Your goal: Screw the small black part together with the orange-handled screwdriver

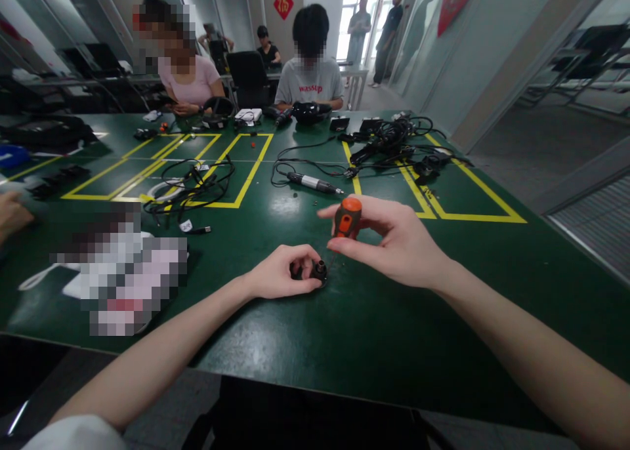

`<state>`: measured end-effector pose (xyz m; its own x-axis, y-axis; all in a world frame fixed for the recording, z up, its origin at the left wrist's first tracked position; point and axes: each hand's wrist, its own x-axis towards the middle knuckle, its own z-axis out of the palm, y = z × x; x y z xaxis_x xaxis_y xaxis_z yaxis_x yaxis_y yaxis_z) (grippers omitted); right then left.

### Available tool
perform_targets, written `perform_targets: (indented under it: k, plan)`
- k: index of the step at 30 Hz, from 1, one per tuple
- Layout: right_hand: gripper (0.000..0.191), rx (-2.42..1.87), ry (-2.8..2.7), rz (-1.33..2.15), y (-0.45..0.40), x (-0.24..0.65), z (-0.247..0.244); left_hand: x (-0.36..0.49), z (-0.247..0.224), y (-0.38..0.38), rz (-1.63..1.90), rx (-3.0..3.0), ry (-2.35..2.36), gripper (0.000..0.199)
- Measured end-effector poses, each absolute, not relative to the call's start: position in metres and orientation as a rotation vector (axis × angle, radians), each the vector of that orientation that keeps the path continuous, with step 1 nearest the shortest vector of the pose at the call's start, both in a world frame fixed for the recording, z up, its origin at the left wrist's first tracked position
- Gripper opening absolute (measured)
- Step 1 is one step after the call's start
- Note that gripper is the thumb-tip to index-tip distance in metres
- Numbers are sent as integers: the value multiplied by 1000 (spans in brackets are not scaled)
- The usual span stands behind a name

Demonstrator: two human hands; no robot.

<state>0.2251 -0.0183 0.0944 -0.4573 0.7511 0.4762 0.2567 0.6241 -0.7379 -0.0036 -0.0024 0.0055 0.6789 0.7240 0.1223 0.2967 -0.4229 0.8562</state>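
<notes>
My left hand (283, 273) curls around a small dark round part (319, 271) on the green table (275, 345), thumb and fingers closed on its side. What kind of part it is, I cannot make out. Just above and to the right, my right hand (388, 240) grips a stubby screwdriver (347, 217) with an orange and dark handle. Its thin shaft slants down toward the dark part; whether the tip touches is too small to tell. Beyond both hands lies a silver and black pen-shaped electric screwdriver (312, 182) with a cable.
Tangled black cables (388, 142) lie at the back right, with another cable coil (191, 184) on the left. Yellow tape (256, 168) marks rectangles on the table. A blurred pink-and-white pouch (147, 279) sits left of my forearm. Another person's hand (14, 214) shows at the left edge; two people sit opposite.
</notes>
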Motion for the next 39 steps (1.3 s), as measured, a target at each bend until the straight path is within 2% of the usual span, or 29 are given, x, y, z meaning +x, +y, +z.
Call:
perform_targets:
  k: [2,4,9,13,16,23,27,30,34,39]
  plan:
    - [52,-779,-1978,799,-21,226,96,-3,6,-2,611,2015,796,22]
    - [60,-748,-1996,789,-25,226,97,-3,6,-2,605,2017,800,23]
    - [34,-662,-2112,571,-27,226,103,-3,8,-2,600,2026,788,23]
    - [12,-622,-1988,376,-27,225,107,-4,9,-2,589,2024,797,22]
    - [18,-656,-1933,413,-29,223,107,-4,9,-2,572,2009,809,23]
    - [23,-577,-1832,815,-32,220,101,-3,9,-4,576,2002,818,22]
    - [7,-519,-1836,671,-29,219,100,-3,9,-3,581,2013,813,21]
    - [6,-566,-1801,619,-28,218,101,-4,9,-3,575,2008,797,21]
    - [18,-569,-1760,869,-30,218,100,-4,7,-3,575,1999,797,23]
    - [22,-381,-1544,1249,-26,216,93,-4,5,-3,580,1997,804,22]
